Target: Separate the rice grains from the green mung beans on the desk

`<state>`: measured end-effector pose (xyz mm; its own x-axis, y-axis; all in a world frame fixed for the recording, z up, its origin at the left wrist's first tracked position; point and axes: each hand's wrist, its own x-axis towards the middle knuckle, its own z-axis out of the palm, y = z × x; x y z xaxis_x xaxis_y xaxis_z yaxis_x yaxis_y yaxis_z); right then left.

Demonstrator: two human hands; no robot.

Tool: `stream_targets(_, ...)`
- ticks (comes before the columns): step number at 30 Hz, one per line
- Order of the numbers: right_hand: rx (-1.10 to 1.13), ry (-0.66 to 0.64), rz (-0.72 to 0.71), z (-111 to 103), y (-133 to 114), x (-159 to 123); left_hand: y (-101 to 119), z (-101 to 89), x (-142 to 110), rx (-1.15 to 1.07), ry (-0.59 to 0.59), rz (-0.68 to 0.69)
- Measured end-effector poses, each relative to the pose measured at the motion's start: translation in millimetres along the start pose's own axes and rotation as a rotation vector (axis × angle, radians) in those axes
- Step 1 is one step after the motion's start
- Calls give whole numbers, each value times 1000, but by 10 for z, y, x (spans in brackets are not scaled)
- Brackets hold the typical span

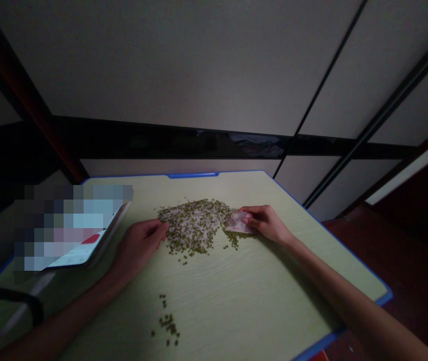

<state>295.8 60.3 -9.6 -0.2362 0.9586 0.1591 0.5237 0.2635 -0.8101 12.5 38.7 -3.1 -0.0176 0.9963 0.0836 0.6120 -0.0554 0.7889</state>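
A spread pile of green beans mixed with white grains (193,225) lies on the pale tabletop (236,296). My left hand (144,240) is at the pile's left edge, thumb and fingers pinched together; what they hold, if anything, is too small to make out. On the other side, my right hand (268,223) grips a thin, pale pinkish card-like piece (238,222) between thumb and fingers. The piece's left end meets the pile. Green beans (236,235) with few white grains lie below and partly under it.
A tablet-like device with a lit, partly blurred screen (89,245) stands tilted at the left. Several loose beans (168,323) lie near the front. Blue edging (194,175) rims the table, and cabinet panels (183,70) rise behind it. A dark curved strap or bar (35,303) shows lower left.
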Motion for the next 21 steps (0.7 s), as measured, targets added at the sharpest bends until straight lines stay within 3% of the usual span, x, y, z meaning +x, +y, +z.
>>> stream_targets(8, 46, -120, -61, 99, -119, 12, -54, 19, 22, 35, 0, 5)
stream_targets(21, 133, -232, -110, 324, -334, -242, -65, 29, 17, 64, 24, 18)
